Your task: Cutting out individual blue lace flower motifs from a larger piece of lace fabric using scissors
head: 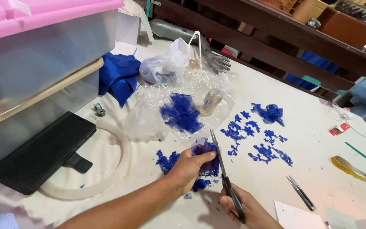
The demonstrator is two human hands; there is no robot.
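— What step was the person on at that moment?

— By the look of it, trimming. The left hand (189,167) pinched a small piece of sheer blue lace fabric (205,153) between thumb and fingers, holding it up just above the white cloth-covered table (318,127). The right hand (245,208) was wrapped around the black handles of a pair of slim steel scissors (222,169), whose blades pointed up along the right edge of that piece.

— Were the blades apart?

— They looked nearly together; whether they were biting the lace could not be told. The next snip would probably call for a steady pinch and a close line along the motif's edge, since the net seemed thin and floppy.

— What lay around the lace piece?

— To its right, a scatter of cut-out blue lace flowers (255,140), small and ragged-edged, lay flat on the table. Beyond it sat a crumpled blue lace bundle (181,112) on crinkly clear plastic wrap (200,85), beside a small clear glass bottle (211,101). To the left, a translucent white ring hoop (119,165) lay partly under a black folding case (39,154). To the right of the lace piece rested small thread snips (301,193), and farther right, a yellow tape measure (354,169).
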